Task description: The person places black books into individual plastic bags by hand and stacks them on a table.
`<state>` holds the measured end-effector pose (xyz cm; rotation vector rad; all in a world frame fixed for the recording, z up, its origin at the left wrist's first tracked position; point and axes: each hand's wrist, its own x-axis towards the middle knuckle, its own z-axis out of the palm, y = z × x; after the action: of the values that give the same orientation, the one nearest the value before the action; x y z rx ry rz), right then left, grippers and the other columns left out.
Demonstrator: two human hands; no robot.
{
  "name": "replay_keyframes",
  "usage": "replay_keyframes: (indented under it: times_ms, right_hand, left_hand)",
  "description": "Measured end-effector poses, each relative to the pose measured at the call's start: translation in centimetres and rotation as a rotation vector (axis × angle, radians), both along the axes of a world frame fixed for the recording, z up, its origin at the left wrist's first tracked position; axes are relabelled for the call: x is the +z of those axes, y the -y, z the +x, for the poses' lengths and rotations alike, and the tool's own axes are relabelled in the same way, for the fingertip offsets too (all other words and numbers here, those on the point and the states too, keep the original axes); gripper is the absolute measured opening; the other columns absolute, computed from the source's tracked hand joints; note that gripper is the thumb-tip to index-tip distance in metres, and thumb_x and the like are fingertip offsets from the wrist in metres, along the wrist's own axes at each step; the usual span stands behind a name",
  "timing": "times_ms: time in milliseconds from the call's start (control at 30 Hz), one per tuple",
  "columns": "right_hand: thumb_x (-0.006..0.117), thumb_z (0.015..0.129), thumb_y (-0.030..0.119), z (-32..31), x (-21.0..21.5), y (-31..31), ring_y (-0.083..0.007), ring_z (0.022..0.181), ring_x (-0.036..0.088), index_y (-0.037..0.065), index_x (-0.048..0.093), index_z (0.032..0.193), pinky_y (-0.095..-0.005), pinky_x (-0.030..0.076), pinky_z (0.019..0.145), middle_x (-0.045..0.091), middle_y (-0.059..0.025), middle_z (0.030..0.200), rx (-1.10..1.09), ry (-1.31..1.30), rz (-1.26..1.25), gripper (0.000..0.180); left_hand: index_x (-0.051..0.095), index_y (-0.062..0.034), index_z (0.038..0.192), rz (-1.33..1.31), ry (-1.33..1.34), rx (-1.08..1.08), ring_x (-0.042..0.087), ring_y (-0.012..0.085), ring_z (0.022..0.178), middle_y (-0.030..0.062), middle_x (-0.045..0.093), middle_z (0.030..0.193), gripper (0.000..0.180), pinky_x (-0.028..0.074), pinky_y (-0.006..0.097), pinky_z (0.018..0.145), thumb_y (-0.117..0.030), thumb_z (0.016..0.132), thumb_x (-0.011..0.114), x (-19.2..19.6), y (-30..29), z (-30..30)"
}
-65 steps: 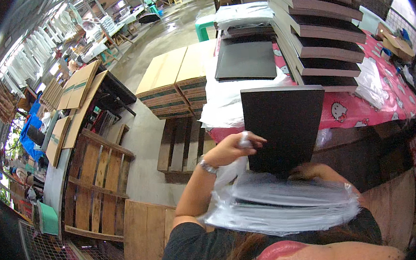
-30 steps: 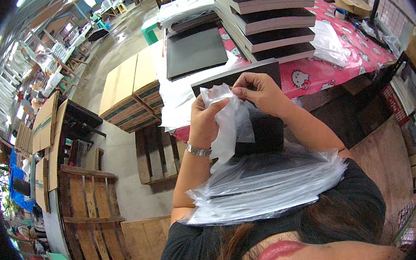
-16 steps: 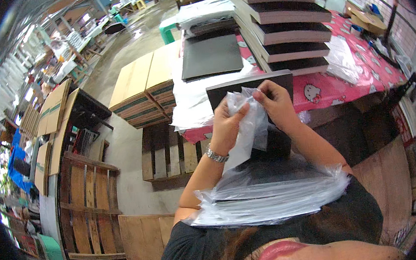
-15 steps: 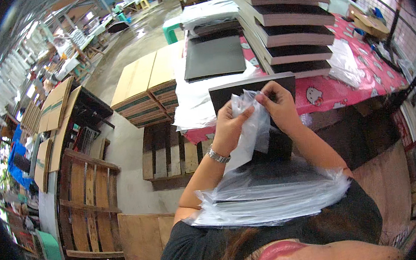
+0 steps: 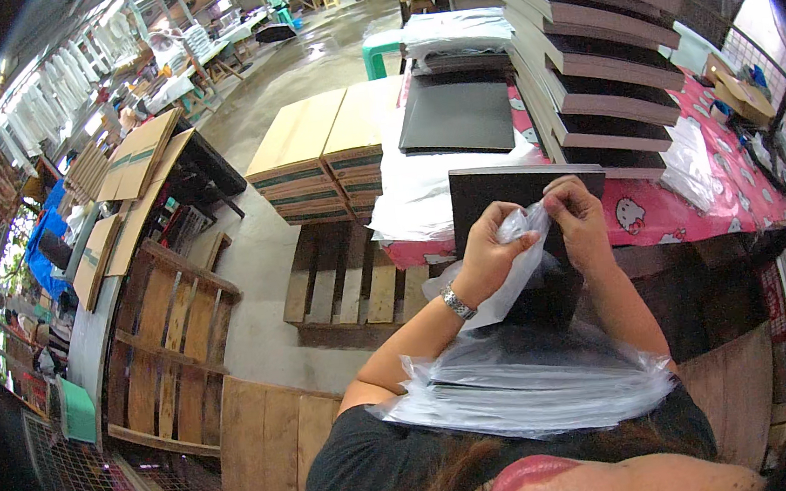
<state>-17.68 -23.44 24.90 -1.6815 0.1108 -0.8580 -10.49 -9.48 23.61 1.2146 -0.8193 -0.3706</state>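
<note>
While a stack of clear plastic bags (image 5: 531, 385) lies across the person's lap nearest the camera, both hands are raised just above and beyond it. The left hand (image 5: 490, 257) and the right hand (image 5: 581, 222) each pinch the top edge of one clear plastic bag (image 5: 507, 268) between thumb and fingertips, close together, so the bag hangs down between the wrists toward the stack. A metal wristwatch (image 5: 458, 301) sits on the left wrist. Directly behind the hands a flat black board (image 5: 519, 195) stands upright, its top edge level with the knuckles, at the near edge of the desk (image 5: 689, 210), which wears a pink patterned cloth. Farther along the desk lie white sheets (image 5: 425, 186) with another black board (image 5: 457, 116) on top, and to the right a tall stack of dark flat boxes (image 5: 596, 59). Left of the desk, cardboard cartons (image 5: 320, 154) rest on a wooden pallet (image 5: 345, 282).
</note>
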Motion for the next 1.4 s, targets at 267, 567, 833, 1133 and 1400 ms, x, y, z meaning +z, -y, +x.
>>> replay_keyframes:
  times_ms: [267, 567, 833, 1133, 1400]
  right_hand:
    - [0.059, 0.087, 0.018, -0.1, -1.1, -1.7, -0.0043, 0.063, 0.046, 0.005, 0.056, 0.078, -0.0196, 0.038, 0.059, 0.053, 0.0035, 0.070, 0.283, -0.131, 0.177, 0.016]
    - [0.057, 0.087, 0.014, 0.1, 0.3, -0.5, -0.0057, 0.064, 0.049, 0.005, 0.062, 0.080, -0.0208, 0.040, 0.059, 0.057, 0.0024, 0.071, 0.105, -0.088, 0.019, 0.013]
    - [0.064, 0.082, 0.022, -5.3, -3.4, 2.8, -0.0136, 0.072, 0.061, 0.007, 0.061, 0.078, -0.0274, 0.048, 0.062, 0.064, -0.0056, 0.077, 0.820, -0.384, -0.113, 0.016]
    - [0.068, 0.077, 0.015, -7.4, -1.8, 2.7, -0.0175, 0.083, 0.061, 0.002, 0.065, 0.085, -0.0321, 0.047, 0.077, 0.065, -0.0077, 0.086, 1.021, -0.561, -0.001, 0.015]
    - [0.065, 0.078, 0.018, -8.8, -5.6, 4.7, -0.0172, 0.076, 0.062, 0.005, 0.062, 0.087, -0.0318, 0.050, 0.071, 0.064, -0.0046, 0.083, 0.547, -0.630, 0.189, 0.016]
  left_hand:
    - [0.060, -0.0059, 0.088, -0.022, -0.253, -0.117, 0.049, 0.0019, 0.062, -0.0038, 0.059, 0.074, 0.012, 0.038, 0.018, 0.054, -0.009, 0.080, 0.067, -1.1, -2.5, 2.1]
    - [0.059, -0.0037, 0.093, -0.071, -0.181, -0.098, 0.053, 0.0050, 0.071, -0.0008, 0.058, 0.082, 0.019, 0.043, 0.019, 0.062, -0.007, 0.078, 0.069, -0.6, -1.6, -0.1]
    - [0.057, -0.0056, 0.095, -0.067, -0.621, -0.505, 0.056, 0.0156, 0.080, 0.0054, 0.059, 0.087, 0.024, 0.047, 0.032, 0.073, -0.029, 0.090, 0.054, -3.1, -9.2, 5.2]
    - [0.055, -0.0003, 0.109, -0.180, -0.527, -0.821, 0.060, 0.0301, 0.097, 0.0214, 0.060, 0.104, 0.045, 0.049, 0.044, 0.082, -0.031, 0.078, 0.066, -5.8, -14.2, 8.2]
    - [0.058, -0.0055, 0.103, 0.249, -0.167, -0.439, 0.058, 0.0119, 0.080, 0.0046, 0.062, 0.087, 0.034, 0.045, 0.024, 0.065, -0.031, 0.082, 0.064, -0.2, -12.5, 4.6]
